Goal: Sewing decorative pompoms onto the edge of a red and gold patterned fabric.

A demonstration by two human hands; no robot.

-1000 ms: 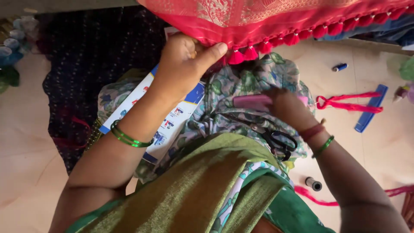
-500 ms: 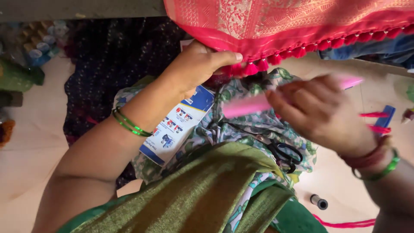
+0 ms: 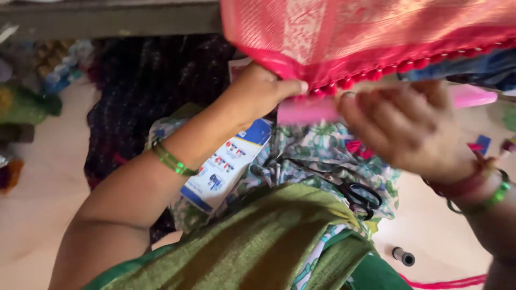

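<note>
Left hand (image 3: pixel 258 94) pinches the pink fabric (image 3: pixel 349 37) hem at 12 o'clock, by the bobbles. Right hand (image 3: pixel 408 126) grips a pink comb (image 3: pixel 309 110) at 2 o'clock. Fabric looks soft, light, slippery; hold the hem. Scissors (image 3: pixel 355 193) lie at 4 o'clock.

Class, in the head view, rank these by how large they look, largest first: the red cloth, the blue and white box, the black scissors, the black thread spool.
1. red cloth
2. blue and white box
3. black scissors
4. black thread spool
The cloth hangs nearer the camera, which may exaggerate it.
</note>
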